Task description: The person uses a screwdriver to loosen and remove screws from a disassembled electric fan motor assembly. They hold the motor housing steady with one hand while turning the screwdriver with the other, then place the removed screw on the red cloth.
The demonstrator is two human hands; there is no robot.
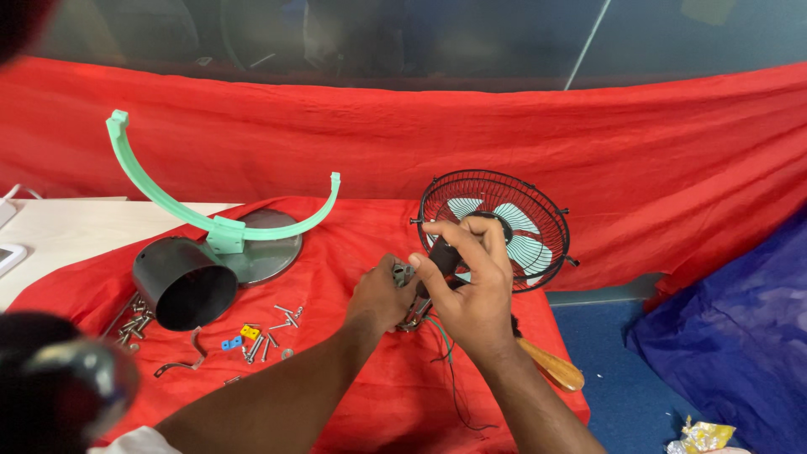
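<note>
A small fan motor assembly (418,296), dark and metallic with thin wires (445,357) trailing from it, is held above the red-draped worktop (370,403), just in front of the caged fan head (496,225). It is judged compact and fairly heavy for its bulk, rigid in the body, but delicate at the wires and any terminals; it is best taken by the solid casing, never by the leads. The left hand (382,296) is closed around the assembly's left side, steadying it. The right hand (471,282) is clenched about a black cylindrical part (444,255) at the top, thumb and fingers pinched. A wooden handle (551,363) is seen below the right wrist. Further left, loose screws (269,332), small blue and yellow pieces (239,338), a black cylindrical housing (185,284) and a green curved bracket (210,214) on a round metal base (273,252) lie on the cloth.
</note>
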